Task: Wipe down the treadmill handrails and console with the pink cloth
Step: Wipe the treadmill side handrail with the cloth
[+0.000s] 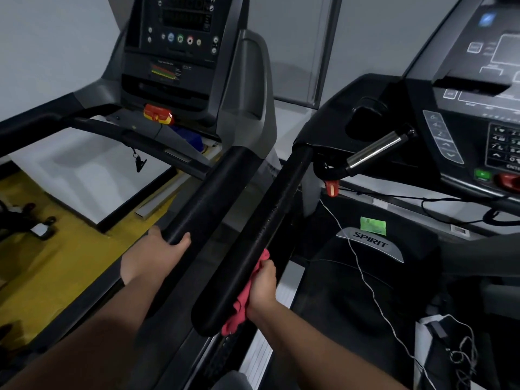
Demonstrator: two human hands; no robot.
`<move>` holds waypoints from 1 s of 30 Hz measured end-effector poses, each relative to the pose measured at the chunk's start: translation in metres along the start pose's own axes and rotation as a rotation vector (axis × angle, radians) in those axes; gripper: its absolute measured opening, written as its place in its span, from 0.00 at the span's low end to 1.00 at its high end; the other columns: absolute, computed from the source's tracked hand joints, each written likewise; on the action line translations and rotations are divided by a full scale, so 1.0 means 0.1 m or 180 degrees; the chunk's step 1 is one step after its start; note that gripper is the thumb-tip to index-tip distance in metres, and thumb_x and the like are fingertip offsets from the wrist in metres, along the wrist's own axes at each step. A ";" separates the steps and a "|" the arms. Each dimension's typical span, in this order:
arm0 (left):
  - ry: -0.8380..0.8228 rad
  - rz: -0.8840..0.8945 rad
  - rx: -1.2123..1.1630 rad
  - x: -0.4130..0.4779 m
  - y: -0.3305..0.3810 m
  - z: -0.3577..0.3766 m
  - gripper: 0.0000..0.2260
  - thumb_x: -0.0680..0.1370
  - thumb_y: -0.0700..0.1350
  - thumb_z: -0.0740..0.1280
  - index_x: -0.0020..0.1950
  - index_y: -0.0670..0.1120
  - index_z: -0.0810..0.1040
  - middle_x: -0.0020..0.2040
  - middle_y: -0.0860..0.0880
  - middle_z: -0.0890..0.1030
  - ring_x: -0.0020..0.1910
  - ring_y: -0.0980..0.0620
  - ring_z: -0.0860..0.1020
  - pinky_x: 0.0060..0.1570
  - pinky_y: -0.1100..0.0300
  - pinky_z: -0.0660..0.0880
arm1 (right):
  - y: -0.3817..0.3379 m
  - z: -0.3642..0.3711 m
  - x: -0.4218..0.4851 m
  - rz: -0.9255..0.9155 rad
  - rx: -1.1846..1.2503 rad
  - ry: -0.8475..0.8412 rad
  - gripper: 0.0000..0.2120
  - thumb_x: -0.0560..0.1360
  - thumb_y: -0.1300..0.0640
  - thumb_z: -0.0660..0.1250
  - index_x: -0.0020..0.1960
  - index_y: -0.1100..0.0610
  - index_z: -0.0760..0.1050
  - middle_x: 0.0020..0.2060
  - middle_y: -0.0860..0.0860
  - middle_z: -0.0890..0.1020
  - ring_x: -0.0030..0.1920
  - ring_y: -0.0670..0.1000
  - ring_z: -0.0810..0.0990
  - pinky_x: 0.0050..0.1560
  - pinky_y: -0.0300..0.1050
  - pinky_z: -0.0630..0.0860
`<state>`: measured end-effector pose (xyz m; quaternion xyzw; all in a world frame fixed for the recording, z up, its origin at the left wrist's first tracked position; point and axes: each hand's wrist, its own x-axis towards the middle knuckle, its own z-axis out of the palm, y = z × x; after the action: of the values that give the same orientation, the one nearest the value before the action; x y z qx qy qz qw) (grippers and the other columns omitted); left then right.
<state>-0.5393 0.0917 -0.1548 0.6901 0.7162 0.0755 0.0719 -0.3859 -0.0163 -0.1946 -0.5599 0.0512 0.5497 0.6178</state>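
Note:
Two black padded handrails run side by side up the middle of the view. My left hand (pixel 157 251) grips the lower end of the left treadmill's handrail (pixel 208 198). My right hand (pixel 263 285) presses the pink cloth (pixel 242 305) against the right side of the right treadmill's handrail (pixel 270 220), near its lower end. The cloth hangs bunched below my palm. The left treadmill's console (pixel 180 43) stands at the top centre. The right treadmill's console (pixel 478 88) fills the top right.
A chrome grip bar (pixel 377 150) juts out below the right console. A red safety key (pixel 332 188) and black and white cables (pixel 363 271) hang over the right treadmill's motor cover (pixel 371 243). Yellow floor (pixel 56 263) lies at the left, with dark equipment on it.

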 end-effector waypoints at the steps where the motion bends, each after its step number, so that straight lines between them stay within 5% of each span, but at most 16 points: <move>1: -0.0001 0.0020 -0.0017 0.00 0.01 0.00 0.32 0.73 0.69 0.56 0.63 0.44 0.70 0.34 0.49 0.78 0.32 0.49 0.76 0.31 0.59 0.74 | -0.05 0.00 0.00 0.0237 0.0188 -0.0066 0.14 0.75 0.53 0.54 0.36 0.59 0.72 0.32 0.58 0.78 0.36 0.56 0.76 0.41 0.46 0.77; 6: 0.0404 0.0470 -0.0272 -0.03 -0.01 -0.04 0.29 0.75 0.63 0.62 0.66 0.44 0.70 0.58 0.43 0.77 0.57 0.43 0.74 0.51 0.50 0.73 | -0.21 -0.01 -0.03 0.0694 0.0355 -0.0210 0.20 0.78 0.52 0.50 0.40 0.61 0.76 0.32 0.59 0.80 0.39 0.58 0.77 0.44 0.49 0.76; 9: 0.0889 0.1417 -0.0484 -0.20 0.01 -0.01 0.18 0.76 0.56 0.62 0.59 0.45 0.75 0.55 0.46 0.76 0.55 0.46 0.73 0.55 0.48 0.71 | -0.21 -0.03 -0.11 0.0645 0.0263 -0.0052 0.19 0.79 0.54 0.51 0.41 0.61 0.77 0.36 0.59 0.80 0.39 0.58 0.78 0.42 0.48 0.77; 11: 0.0414 0.1788 -0.0914 -0.44 0.16 0.06 0.10 0.76 0.52 0.63 0.53 0.49 0.77 0.50 0.51 0.76 0.50 0.51 0.75 0.50 0.53 0.73 | -0.23 -0.02 -0.20 0.0452 0.0341 -0.0058 0.17 0.79 0.57 0.53 0.40 0.60 0.77 0.32 0.58 0.81 0.36 0.57 0.78 0.35 0.45 0.75; 13: -0.0384 0.1450 -0.1543 -0.65 0.33 0.12 0.02 0.77 0.48 0.65 0.45 0.53 0.76 0.45 0.55 0.77 0.44 0.56 0.77 0.44 0.59 0.73 | -0.24 0.02 -0.24 0.0357 0.0345 -0.0047 0.16 0.79 0.59 0.54 0.41 0.61 0.78 0.32 0.57 0.81 0.35 0.57 0.79 0.35 0.44 0.75; 17: -0.1130 0.0283 -0.2040 -0.65 0.63 0.16 0.07 0.79 0.52 0.60 0.49 0.51 0.75 0.45 0.53 0.79 0.44 0.55 0.78 0.44 0.58 0.73 | -0.32 0.04 -0.23 0.0482 0.0385 -0.0045 0.17 0.80 0.59 0.52 0.40 0.61 0.76 0.38 0.59 0.79 0.38 0.58 0.77 0.41 0.47 0.75; 21: -0.1233 -0.0014 -0.1734 -0.66 0.81 0.20 0.15 0.80 0.56 0.54 0.57 0.48 0.72 0.51 0.48 0.78 0.50 0.48 0.77 0.46 0.55 0.70 | -0.38 0.07 -0.12 0.0743 0.0361 -0.0082 0.18 0.80 0.58 0.51 0.36 0.62 0.73 0.29 0.58 0.79 0.37 0.57 0.75 0.38 0.48 0.73; 26: -0.1280 -0.0144 -0.1784 -0.68 0.78 0.17 0.18 0.79 0.58 0.53 0.59 0.49 0.73 0.45 0.52 0.77 0.42 0.54 0.75 0.36 0.58 0.66 | -0.40 0.11 -0.10 0.0735 0.0200 -0.0118 0.17 0.80 0.56 0.52 0.40 0.61 0.75 0.34 0.58 0.79 0.38 0.58 0.76 0.38 0.48 0.73; 30: -0.1574 -0.0227 -0.1838 -0.62 0.76 0.24 0.25 0.78 0.61 0.51 0.65 0.47 0.72 0.58 0.47 0.78 0.55 0.47 0.76 0.54 0.53 0.70 | -0.42 0.03 -0.21 0.0378 -0.0010 -0.0160 0.16 0.79 0.58 0.53 0.38 0.59 0.75 0.26 0.56 0.80 0.35 0.54 0.77 0.36 0.45 0.73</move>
<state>-0.4579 0.0330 -0.1621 0.6134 0.6500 0.1029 0.4366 -0.3654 -0.0174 -0.1522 -0.5429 0.0680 0.5994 0.5843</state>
